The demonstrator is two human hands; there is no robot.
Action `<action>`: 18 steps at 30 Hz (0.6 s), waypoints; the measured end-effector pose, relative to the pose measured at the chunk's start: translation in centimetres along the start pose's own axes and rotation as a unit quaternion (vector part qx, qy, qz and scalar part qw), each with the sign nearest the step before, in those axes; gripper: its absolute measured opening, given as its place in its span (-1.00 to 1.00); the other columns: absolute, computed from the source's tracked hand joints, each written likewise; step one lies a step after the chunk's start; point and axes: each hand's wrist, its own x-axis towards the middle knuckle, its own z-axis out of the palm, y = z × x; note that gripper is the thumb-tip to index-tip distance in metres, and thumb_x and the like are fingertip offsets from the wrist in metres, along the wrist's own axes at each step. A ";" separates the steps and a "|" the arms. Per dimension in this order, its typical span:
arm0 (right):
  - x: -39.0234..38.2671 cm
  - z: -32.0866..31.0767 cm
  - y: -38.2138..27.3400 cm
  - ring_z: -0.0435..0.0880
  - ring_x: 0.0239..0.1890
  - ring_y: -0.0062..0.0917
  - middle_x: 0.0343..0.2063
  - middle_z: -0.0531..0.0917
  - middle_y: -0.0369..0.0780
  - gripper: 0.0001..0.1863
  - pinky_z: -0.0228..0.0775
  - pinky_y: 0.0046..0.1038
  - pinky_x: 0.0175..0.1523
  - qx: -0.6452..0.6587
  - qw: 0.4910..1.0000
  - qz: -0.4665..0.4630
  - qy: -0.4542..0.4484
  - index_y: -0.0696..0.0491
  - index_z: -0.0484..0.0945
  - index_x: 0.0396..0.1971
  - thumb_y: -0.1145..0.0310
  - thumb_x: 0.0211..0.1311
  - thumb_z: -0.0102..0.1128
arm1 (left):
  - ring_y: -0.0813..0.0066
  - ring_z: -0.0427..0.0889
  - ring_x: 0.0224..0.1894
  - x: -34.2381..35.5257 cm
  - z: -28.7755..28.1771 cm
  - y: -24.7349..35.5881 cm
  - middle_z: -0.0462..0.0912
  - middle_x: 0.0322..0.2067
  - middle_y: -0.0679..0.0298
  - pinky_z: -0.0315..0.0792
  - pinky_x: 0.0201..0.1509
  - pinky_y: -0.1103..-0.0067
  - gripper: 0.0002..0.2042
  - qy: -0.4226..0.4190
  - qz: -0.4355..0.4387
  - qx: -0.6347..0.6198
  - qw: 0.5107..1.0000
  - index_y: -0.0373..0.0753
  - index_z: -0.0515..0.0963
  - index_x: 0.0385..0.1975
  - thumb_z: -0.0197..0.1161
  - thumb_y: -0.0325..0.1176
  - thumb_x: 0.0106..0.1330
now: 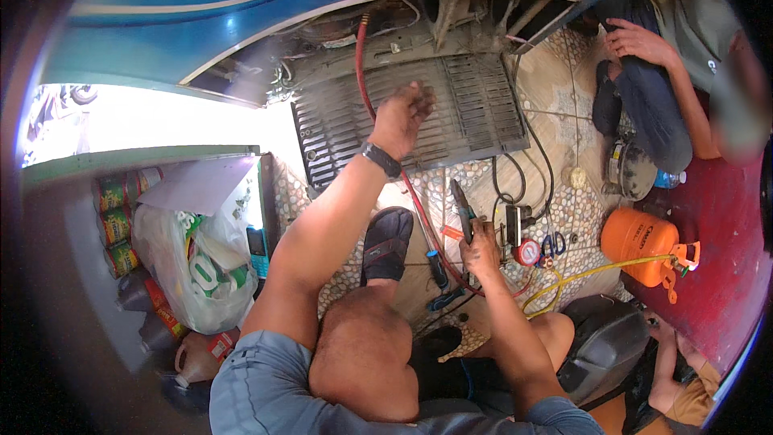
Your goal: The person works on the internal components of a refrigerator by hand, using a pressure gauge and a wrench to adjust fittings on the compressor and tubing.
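My left hand (405,113), with a dark band on its wrist, hovers over a dusty slotted metal grille panel (483,121). Its dark-stained fingers are loosely bent and apart, and nothing shows in them. A red hose (361,72) comes down from the blue machine's opening, passes by that hand and runs across the floor. My right hand (481,251) is closed round what looks like dark pliers (462,200), their tip pointing up toward the grille. Beside that hand lie a blue-and-black screwdriver (437,269) and a gauge with a red rim (527,253).
A blue machine panel (322,0) overhangs the opening. At right stand an orange gas cylinder (640,246) with a yellow hose (580,274) and a black case (604,350). Another person's hand (642,42) is at upper right. A plastic bag (201,266) sits on the left.
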 end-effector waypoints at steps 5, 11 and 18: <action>1.1 0.7 -1.0 0.47 0.12 0.00 0.06 0.43 0.05 -0.37 0.42 -0.16 0.18 -0.048 0.998 -0.036 0.017 0.13 0.41 0.16 0.35 0.04 0.36 | 0.25 0.53 -0.01 3.7 0.2 2.4 0.56 -0.04 0.15 0.42 0.14 0.35 -0.74 -0.003 0.003 -0.153 0.988 -0.25 0.40 0.09 0.02 -0.38 0.47; 1.7 0.4 -0.9 0.44 0.12 0.06 0.05 0.40 0.12 -0.38 0.38 -0.14 0.20 -0.061 0.997 -0.040 -0.009 0.15 0.41 0.15 0.29 0.05 0.32 | 0.20 0.48 0.10 5.2 2.6 3.3 0.51 0.06 0.13 0.40 0.20 0.29 -0.76 -0.066 0.039 -0.249 0.965 -0.12 0.39 0.08 0.00 -0.43 0.47; 2.3 0.2 -1.6 0.44 0.06 0.07 -0.03 0.41 0.13 -0.32 0.36 -0.09 0.16 -0.049 0.997 -0.051 -0.019 0.21 0.42 0.12 0.06 0.12 0.37 | 0.32 0.61 -0.16 2.9 2.1 -1.4 0.57 -0.18 0.21 0.54 -0.02 0.39 -0.92 -0.040 -0.121 -0.162 0.979 -0.17 0.42 -0.13 0.05 -0.43 0.46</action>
